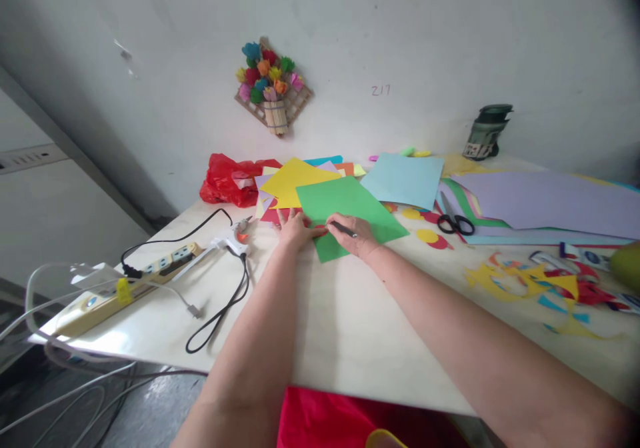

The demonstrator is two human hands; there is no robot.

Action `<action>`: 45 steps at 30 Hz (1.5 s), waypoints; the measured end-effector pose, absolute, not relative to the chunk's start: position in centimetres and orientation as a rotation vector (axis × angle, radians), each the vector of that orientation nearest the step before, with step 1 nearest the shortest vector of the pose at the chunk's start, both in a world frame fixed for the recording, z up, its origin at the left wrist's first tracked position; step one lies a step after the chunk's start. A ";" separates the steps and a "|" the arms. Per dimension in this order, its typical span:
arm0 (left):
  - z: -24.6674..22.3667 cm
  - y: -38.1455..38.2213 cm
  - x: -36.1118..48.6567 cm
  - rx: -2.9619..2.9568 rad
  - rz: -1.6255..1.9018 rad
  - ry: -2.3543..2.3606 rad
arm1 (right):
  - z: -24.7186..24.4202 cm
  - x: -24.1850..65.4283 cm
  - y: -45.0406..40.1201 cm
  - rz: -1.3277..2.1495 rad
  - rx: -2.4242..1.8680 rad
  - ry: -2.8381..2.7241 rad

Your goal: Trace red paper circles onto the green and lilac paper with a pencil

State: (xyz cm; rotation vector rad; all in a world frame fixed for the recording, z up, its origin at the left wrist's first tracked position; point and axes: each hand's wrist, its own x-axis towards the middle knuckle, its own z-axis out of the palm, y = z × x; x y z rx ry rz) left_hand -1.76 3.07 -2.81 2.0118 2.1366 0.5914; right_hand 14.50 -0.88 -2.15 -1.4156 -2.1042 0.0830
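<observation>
A long beige power strip [113, 307] lies at the left end of the pale, glossy surface [345, 328], with cables trailing over the edge. A crumpled red plastic bag [227, 180] sits near the wall, and nearer the person lies a white glue gun [236, 243] with a black cord. Next comes the left hand [294, 229], palm down with its fingers spread, its thumb reaching over the left part of a large green paper sheet [355, 198]. Behind this hand is a bright yellow paper sheet [295, 183]. A small red paper piece [318, 231] lies on the green sheet between the two hands; it is partly covered, so whether the pen tip touches it is hard to tell. The right hand [357, 233], resting on the green sheet, is closed around a slim dark pen [345, 230]. Further right are a pale blue paper sheet [403, 180], yellow and red paper rounds [427, 236], black-handled scissors [453, 223], curling yellow paper scraps [505, 283] and broad lavender paper [550, 201]
</observation>
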 end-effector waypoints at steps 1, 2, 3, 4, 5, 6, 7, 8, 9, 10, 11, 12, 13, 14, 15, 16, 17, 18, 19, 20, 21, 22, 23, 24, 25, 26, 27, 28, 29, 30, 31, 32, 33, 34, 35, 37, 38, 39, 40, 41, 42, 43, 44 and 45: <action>-2.9 3.1 -1.8 2.021 0.596 2.141 | -2.1 14.5 -0.8 0.099 -1.428 -2.108; -3.0 3.1 -1.8 2.036 0.596 2.144 | -2.1 14.5 -0.8 0.114 -1.442 -2.110; -3.1 3.0 -1.8 2.054 0.592 2.143 | -2.1 14.5 -0.8 0.126 -1.454 -2.111; -3.1 3.0 -1.8 2.075 0.585 2.140 | -2.1 14.5 -0.8 0.133 -1.461 -2.110; -3.1 3.0 -1.8 2.093 0.572 2.138 | -2.1 14.5 -0.8 0.135 -1.463 -2.110; -3.1 2.9 -1.8 2.109 0.553 2.135 | -2.1 14.5 -0.8 0.135 -1.460 -2.110; -3.0 2.9 -1.8 2.123 0.529 2.132 | -2.1 14.5 -0.8 0.134 -1.455 -2.111; -3.0 2.8 -1.8 2.134 0.503 2.132 | -2.1 14.5 -0.8 0.133 -1.452 -2.111; -3.0 2.7 -1.8 2.144 0.478 2.135 | -2.1 14.5 -0.8 0.131 -1.453 -2.109; -2.9 2.7 -1.8 2.153 0.455 2.142 | -2.1 14.5 -0.8 0.128 -1.455 -2.107; -2.9 2.6 -1.8 2.160 0.434 2.151 | -2.2 14.5 -0.8 0.127 -1.459 -2.107; -2.9 2.5 -1.8 2.167 0.418 2.161 | -2.2 14.5 -0.7 0.125 -1.463 -2.108; -2.9 2.4 -1.7 2.174 0.404 2.169 | -2.2 14.5 -0.7 0.123 -1.468 -2.111; -2.8 2.3 -1.7 2.186 0.390 2.170 | -2.2 14.5 -0.7 0.119 -1.475 -2.116; -2.8 2.3 -1.7 2.201 0.378 2.161 | -2.1 14.5 -0.7 0.113 -1.484 -2.120; -2.7 2.2 -1.7 2.213 0.366 2.146 | -2.1 14.5 -0.7 0.107 -1.499 -2.124; -2.6 2.1 -1.7 2.217 0.355 2.130 | -2.0 14.4 -0.7 0.099 -1.514 -2.129; -2.5 2.1 -1.7 2.211 0.345 2.113 | -2.0 14.4 -0.8 0.091 -1.525 -2.133; -2.4 2.0 -1.8 2.199 0.337 2.097 | -1.9 14.4 -0.8 0.085 -1.532 -2.136; -2.3 2.0 -1.8 2.182 0.339 2.085 | -1.9 14.4 -0.9 0.081 -1.537 -2.138; -2.2 2.0 -1.8 2.166 0.349 2.077 | -1.8 14.4 -1.0 0.080 -1.539 -2.140; -2.1 2.0 -1.9 2.154 0.361 2.073 | -1.8 14.4 -1.0 0.080 -1.539 -2.139; -2.0 2.1 -1.9 2.148 0.375 2.070 | -1.7 14.3 -1.1 0.080 -1.535 -2.139; -2.0 2.1 -1.9 2.145 0.384 2.068 | -1.7 14.3 -1.1 0.081 -1.531 -2.139; -2.0 2.1 -2.0 2.143 0.384 2.070 | -1.7 14.3 -1.2 0.081 -1.525 -2.140; -2.0 2.2 -2.0 2.142 0.377 2.074 | -1.7 14.3 -1.3 0.079 -1.518 -2.140; -2.0 2.2 -2.1 2.146 0.367 2.079 | -1.7 14.4 -1.3 0.077 -1.509 -2.141; -2.1 2.2 -2.2 2.150 0.359 2.086 | -1.7 14.4 -1.3 0.075 -1.500 -2.142; -2.1 2.3 -2.4 2.157 0.357 2.096 | -1.7 14.4 -1.4 0.072 -1.490 -2.142; -2.2 2.3 -2.5 2.161 0.355 2.105 | -1.7 14.4 -1.4 0.069 -1.482 -2.141; -2.3 2.4 -2.7 2.163 0.351 2.111 | -1.7 14.4 -1.4 0.065 -1.474 -2.141; -2.3 2.4 -2.8 2.162 0.341 2.113 | -1.7 14.4 -1.4 0.060 -1.468 -2.143; -2.4 2.4 -3.0 2.160 0.326 2.113 | -1.7 14.4 -1.4 0.054 -1.465 -2.144; -2.5 2.5 -3.1 2.158 0.307 2.110 | -1.7 14.4 -1.4 0.048 -1.465 -2.147; -2.5 2.5 -3.2 2.157 0.288 2.108 | -1.7 14.4 -1.4 0.042 -1.465 -2.150; -2.6 2.6 -3.3 2.160 0.250 2.103 | -1.7 14.4 -1.4 0.032 -1.466 -2.158; -2.6 2.6 -3.3 2.162 0.233 2.101 | -1.7 14.4 -1.5 0.030 -1.467 -2.164; -2.6 2.6 -3.3 2.164 0.219 2.098 | -1.7 14.4 -1.5 0.029 -1.468 -2.169; -2.5 2.5 -3.2 2.166 0.206 2.095 | -1.7 14.4 -1.5 0.026 -1.468 -2.174; -2.5 2.5 -3.2 2.169 0.195 2.092 | -1.6 14.4 -1.6 0.024 -1.467 -2.178; -2.4 2.4 -3.2 2.173 0.185 2.087 | -1.6 14.4 -1.6 0.020 -1.466 -2.180; -2.3 2.3 -3.2 2.176 0.177 2.080 | -1.6 14.4 -1.6 0.015 -1.465 -2.181; -2.2 2.2 -3.1 2.180 0.169 2.071 | -1.5 14.4 -1.7 0.010 -1.461 -2.183; -2.1 2.1 -3.1 2.182 0.161 2.060 | -1.5 14.4 -1.7 0.007 -1.459 -2.186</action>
